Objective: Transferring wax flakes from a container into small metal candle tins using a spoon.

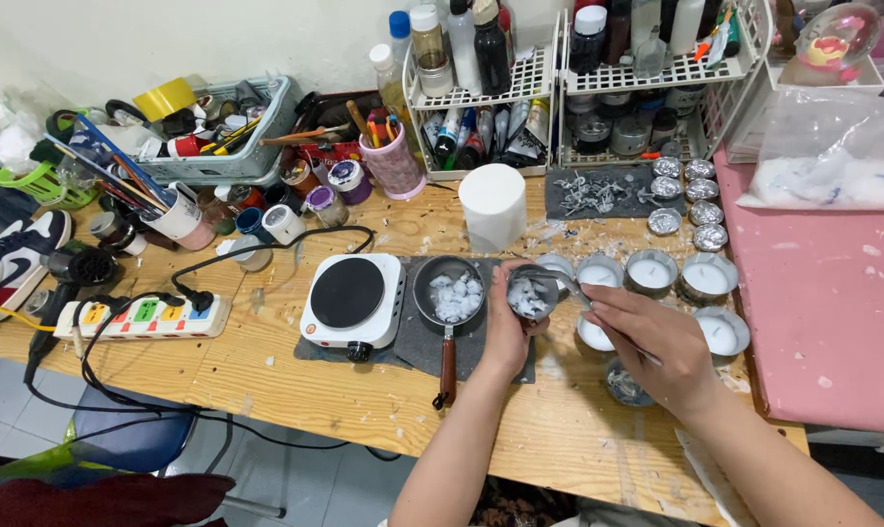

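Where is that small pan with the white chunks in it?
In the head view, the small pan sits on a dark mat at the table's middle, between the white hot plate and the left hand holding a small tin.

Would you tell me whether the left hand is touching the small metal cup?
Touching: the head view shows the left hand wrapped around the small metal cup.

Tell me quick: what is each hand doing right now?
Left hand: closed around a small metal cup of white wax bits.
Right hand: closed on a thin metal tool.
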